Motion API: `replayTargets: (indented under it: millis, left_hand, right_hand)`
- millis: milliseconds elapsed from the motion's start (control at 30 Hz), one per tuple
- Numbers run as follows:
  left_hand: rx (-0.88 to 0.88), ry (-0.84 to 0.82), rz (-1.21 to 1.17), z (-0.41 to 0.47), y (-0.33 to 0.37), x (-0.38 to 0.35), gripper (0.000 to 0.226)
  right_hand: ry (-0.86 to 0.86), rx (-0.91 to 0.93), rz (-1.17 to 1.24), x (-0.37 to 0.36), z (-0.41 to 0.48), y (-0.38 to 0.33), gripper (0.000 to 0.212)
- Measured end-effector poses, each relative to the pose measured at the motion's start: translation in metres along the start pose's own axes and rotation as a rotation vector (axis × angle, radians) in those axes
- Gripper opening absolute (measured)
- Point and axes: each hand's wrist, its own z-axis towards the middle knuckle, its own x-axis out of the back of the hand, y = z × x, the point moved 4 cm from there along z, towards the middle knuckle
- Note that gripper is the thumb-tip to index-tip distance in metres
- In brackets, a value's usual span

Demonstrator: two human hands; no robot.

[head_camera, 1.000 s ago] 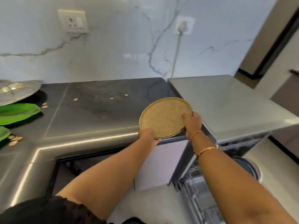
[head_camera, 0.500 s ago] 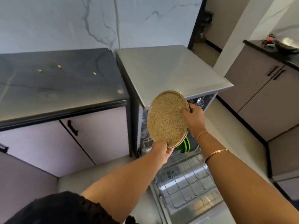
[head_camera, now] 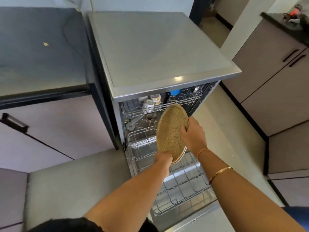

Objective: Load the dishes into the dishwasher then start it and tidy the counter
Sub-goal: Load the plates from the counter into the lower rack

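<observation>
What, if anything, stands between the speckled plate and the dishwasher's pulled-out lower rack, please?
Nothing visible does. The left hand and right hand hold the plate on edge just above the lower rack, whose visible wire slots look bare. The upper rack with its cups sits higher and further back, off that path.

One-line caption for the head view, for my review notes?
Left hand and right hand hold a round speckled plate tilted above the open dishwasher's pulled-out lower rack.

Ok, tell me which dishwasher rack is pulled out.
The lower rack, extended over the open door; the upper rack, holding cups, sits inside the dishwasher.
</observation>
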Motion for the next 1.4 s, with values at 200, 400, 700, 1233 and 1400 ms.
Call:
replayTargets:
  millis: [200,400,700,1233,1400]
  left_hand:
    - [-0.136,-0.054,0.147,0.063,0.003,-0.044,0.019]
    - [-0.222,-0.113,0.329,0.156,-0.014,-0.073,0.024]
    - [-0.279,0.030,0.340,0.275,-0.058,-0.072,0.046]
    - [-0.249,0.088,0.333,0.306,-0.067,-0.076,0.044]
    - [-0.240,0.080,0.333,0.304,-0.064,-0.080,0.044]
  right_hand:
    - [-0.114,-0.029,-0.103,-0.068,0.048,0.046,0.024]
    - [-0.204,-0.042,-0.190,-0.148,0.096,0.125,0.042]
    - [-0.158,0.013,-0.252,-0.221,0.136,0.200,0.036]
    - [-0.056,0.130,-0.238,-0.246,0.132,0.205,0.032]
    - [-0.122,0.091,-0.264,-0.246,0.135,0.212,0.035]
